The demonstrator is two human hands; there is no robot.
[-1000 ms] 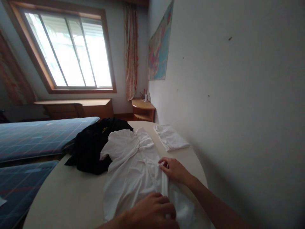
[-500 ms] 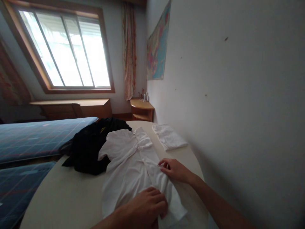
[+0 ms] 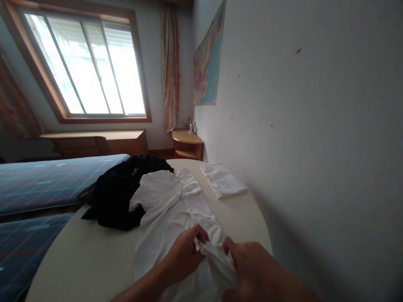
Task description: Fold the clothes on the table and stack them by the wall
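A white short-sleeved shirt (image 3: 170,222) lies spread on the round table, its collar end away from me and its surface wrinkled. My left hand (image 3: 188,247) pinches a bunched fold of the cloth near the lower right part of the shirt. Just to the right, my right hand (image 3: 244,256) has its fingers closed on the same raised fold; its lower part is blurred. Beyond the hands, a folded white garment (image 3: 224,181) rests by the table's right edge. A crumpled black garment (image 3: 119,197) lies left of the shirt, touching its sleeve.
The cream round table (image 3: 82,256) stands close to the wall (image 3: 315,167) on the right. Mattresses with blue checked covers (image 3: 47,180) are at the left. A corner shelf (image 3: 188,137), a desk (image 3: 126,136) and a window (image 3: 94,71) are at the back.
My left hand has moved up and pinches the cloth. My right hand has come down toward me and closed on it. The shirt's lower right part is now gathered and lifted.
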